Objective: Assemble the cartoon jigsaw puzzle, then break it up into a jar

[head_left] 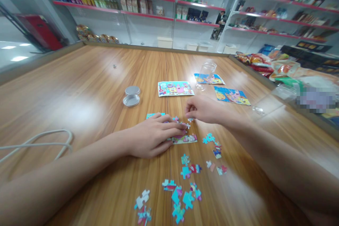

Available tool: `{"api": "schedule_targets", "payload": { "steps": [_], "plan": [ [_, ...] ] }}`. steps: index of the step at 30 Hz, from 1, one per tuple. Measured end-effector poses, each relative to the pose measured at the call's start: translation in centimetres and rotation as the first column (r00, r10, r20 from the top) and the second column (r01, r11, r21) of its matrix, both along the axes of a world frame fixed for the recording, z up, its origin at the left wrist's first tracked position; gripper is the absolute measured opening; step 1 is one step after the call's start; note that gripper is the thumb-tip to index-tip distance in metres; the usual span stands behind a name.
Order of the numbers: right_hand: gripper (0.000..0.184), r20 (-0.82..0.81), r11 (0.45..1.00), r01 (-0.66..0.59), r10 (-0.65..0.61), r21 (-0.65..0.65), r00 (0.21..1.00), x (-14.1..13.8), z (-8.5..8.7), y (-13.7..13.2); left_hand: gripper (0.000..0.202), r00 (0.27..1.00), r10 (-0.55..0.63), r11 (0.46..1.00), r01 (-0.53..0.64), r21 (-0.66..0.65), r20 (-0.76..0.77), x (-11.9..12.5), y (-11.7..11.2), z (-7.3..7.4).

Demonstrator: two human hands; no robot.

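Observation:
A partly joined jigsaw puzzle [191, 139] lies on the wooden table, its left and middle portions covered by my left hand [153, 134]. That hand rests flat with fingers stretched out over the pieces. My right hand [202, 108] is closed in a pinch just beyond the puzzle's upper right side. A small puzzle piece [190, 120] shows at its fingertips, partly hidden. Loose turquoise pieces [188, 199] are scattered nearer to me, with more pieces [209, 138] to the right of the puzzle. Behind the hands lies a picture card [176, 89] with cartoon figures.
Two round metal lids [131, 100] lie left of the card. A clear plastic cylinder [207, 74] stands by two blue picture sheets [232, 95]. A white cable [47, 144] loops at left. Packaged goods [261, 65] line the right edge; stocked shelves [148, 16] stand behind.

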State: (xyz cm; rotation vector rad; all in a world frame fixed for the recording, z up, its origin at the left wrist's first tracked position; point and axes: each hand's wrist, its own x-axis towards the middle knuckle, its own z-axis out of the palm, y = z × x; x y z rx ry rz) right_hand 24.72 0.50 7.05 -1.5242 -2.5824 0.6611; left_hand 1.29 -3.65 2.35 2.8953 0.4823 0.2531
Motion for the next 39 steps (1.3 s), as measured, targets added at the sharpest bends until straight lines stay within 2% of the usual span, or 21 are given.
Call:
{"api": "schedule_targets", "payload": {
  "steps": [2,4,10,12,17,22,26,29,31,34,37,39],
  "plan": [
    [0.002,-0.004,0.992,-0.089,0.089,-0.089,0.996,0.7,0.1,0.1,0.040,1.000,-0.002,1.000,0.002,0.000,0.000,0.0,0.0,0.0],
    [0.003,-0.013,0.984,-0.115,0.115,-0.137,0.993,1.0,-0.1,0.1,0.041,1.000,0.000,1.000,0.000,0.001,0.003,0.0,0.0,-0.1],
    [0.002,-0.083,0.967,0.086,-0.109,-0.241,0.991,1.0,-1.8,-0.3,0.043,1.000,0.008,1.000,-0.008,0.001,-0.007,0.0,0.1,-0.2],
    [0.006,-0.067,0.971,0.106,-0.123,-0.216,0.990,1.1,-2.3,-0.3,0.043,1.000,0.010,1.000,-0.010,0.000,-0.016,-0.1,0.1,-0.2],
    [0.023,-0.018,0.991,0.123,-0.124,-0.053,0.992,1.3,-2.7,-0.1,0.044,1.000,0.016,1.000,-0.016,-0.011,-0.017,-0.1,0.0,-0.2],
    [0.024,-0.026,0.972,0.145,-0.152,-0.187,0.988,1.2,-2.8,-0.3,0.044,1.000,0.008,1.000,-0.008,-0.010,-0.004,-0.1,0.0,-0.2],
    [0.025,-0.013,0.962,0.181,-0.187,-0.202,0.982,1.0,-2.3,-0.6,0.043,1.000,0.019,1.000,-0.019,-0.019,-0.009,-0.2,-0.2,-0.3],
    [0.023,-0.066,0.949,0.194,-0.217,-0.248,0.974,1.8,-1.5,-0.3,0.046,0.999,0.042,0.999,-0.043,-0.030,-0.013,-0.3,-0.4,-0.3],
    [0.019,-0.087,0.962,0.190,-0.210,-0.196,0.974,2.9,-1.0,0.1,0.048,0.999,0.051,0.998,-0.051,-0.036,-0.009,-0.4,-0.5,-0.4],
    [0.019,-0.045,0.988,0.156,-0.156,0.001,0.987,4.3,-0.8,0.5,0.049,0.999,0.042,0.998,-0.042,-0.044,0.004,-0.5,-0.6,-0.4],
    [0.033,-0.023,0.994,0.037,-0.035,0.105,0.999,4.6,-1.4,0.4,0.050,0.999,0.043,0.998,-0.042,-0.045,0.030,-0.6,-0.6,-0.3],
    [0.030,-0.047,0.992,-0.048,0.054,0.119,0.997,4.3,-1.9,0.2,0.050,0.998,0.050,0.998,-0.048,-0.045,0.044,-0.6,-0.6,-0.3]
  ]
}}
